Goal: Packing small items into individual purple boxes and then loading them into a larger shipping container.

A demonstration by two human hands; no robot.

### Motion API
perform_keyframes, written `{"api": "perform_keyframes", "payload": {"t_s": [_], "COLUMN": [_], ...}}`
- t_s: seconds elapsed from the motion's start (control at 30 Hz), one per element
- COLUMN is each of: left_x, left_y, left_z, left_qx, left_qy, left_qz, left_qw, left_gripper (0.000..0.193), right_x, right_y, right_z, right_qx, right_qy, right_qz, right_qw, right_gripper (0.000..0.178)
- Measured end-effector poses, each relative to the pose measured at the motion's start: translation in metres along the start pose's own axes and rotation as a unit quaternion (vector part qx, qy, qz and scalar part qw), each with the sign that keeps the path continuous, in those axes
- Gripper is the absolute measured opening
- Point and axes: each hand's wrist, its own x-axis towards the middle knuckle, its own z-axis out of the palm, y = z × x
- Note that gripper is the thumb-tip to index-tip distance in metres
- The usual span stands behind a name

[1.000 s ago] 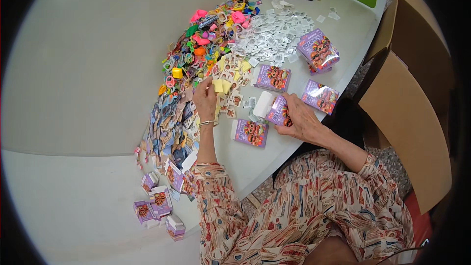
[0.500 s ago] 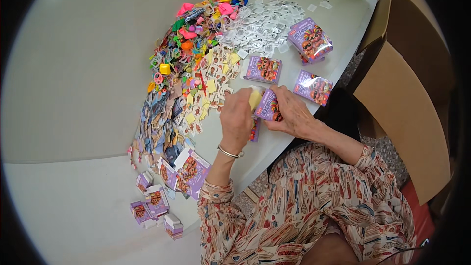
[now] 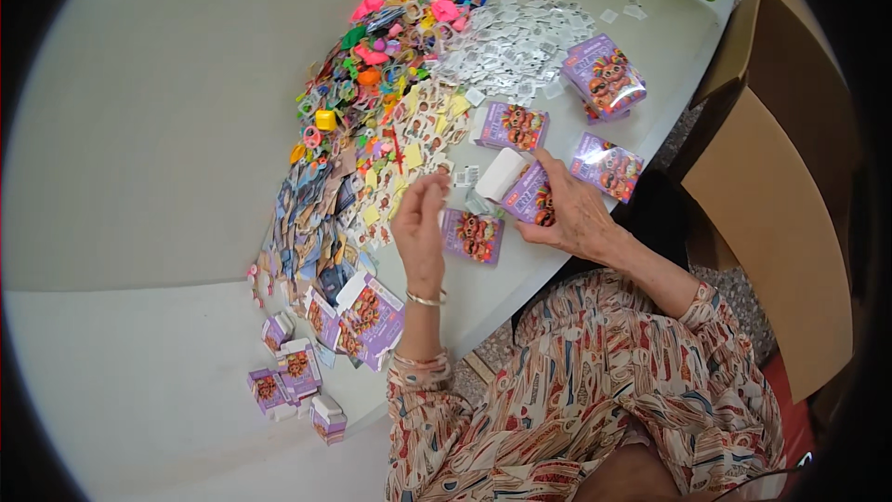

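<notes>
My right hand (image 3: 581, 218) is closed around a small purple cardboard box (image 3: 532, 195) with cartoon figures, its white end flap (image 3: 503, 170) standing up toward the left. My left hand (image 3: 420, 232), with a bangle at the wrist, has its fingers curled together at the near edge of a pile of small printed picture cards and yellow slips (image 3: 413, 156). Whether anything sits in those fingertips is too small to make out. Between the hands lies another purple box (image 3: 474, 237), beside a small white label (image 3: 465, 176). One more purple box (image 3: 511, 125) rests just beyond the held one.
Colourful small toys (image 3: 367, 74) and bluish packets (image 3: 311, 209) heap along the left. White labels (image 3: 520, 46) spread at the back. Stacked purple boxes (image 3: 604, 77) and a single box (image 3: 607, 167) stand right; several more cartons (image 3: 299, 367) lie lower left. A large brown carton (image 3: 771, 177) is beside the table.
My left hand has drawn back left from the held box to the picture-card pile; the yellow slip by the box's opening is out of sight. The held box's white flap now shows.
</notes>
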Motion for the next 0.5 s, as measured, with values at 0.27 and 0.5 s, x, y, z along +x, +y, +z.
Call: {"api": "perform_keyframes", "payload": {"t_s": [0.27,0.5], "left_x": [0.107,0.117], "left_y": [-0.088,-0.116], "left_z": [-0.098,-0.071], "left_qx": [0.444,0.584], "left_qy": [0.068,0.13], "left_qz": [0.119,0.154], "left_qw": [0.885,0.786], "left_gripper": [0.029,0.03], "right_x": [-0.004,-0.005], "right_y": [-0.002,0.002], "right_z": [0.011,0.008], "right_qx": [-0.029,-0.019], "right_qy": [0.003,0.007], "right_qz": [-0.01,0.008], "right_qw": [1.0,1.0], "right_gripper": [0.091,0.091]}}
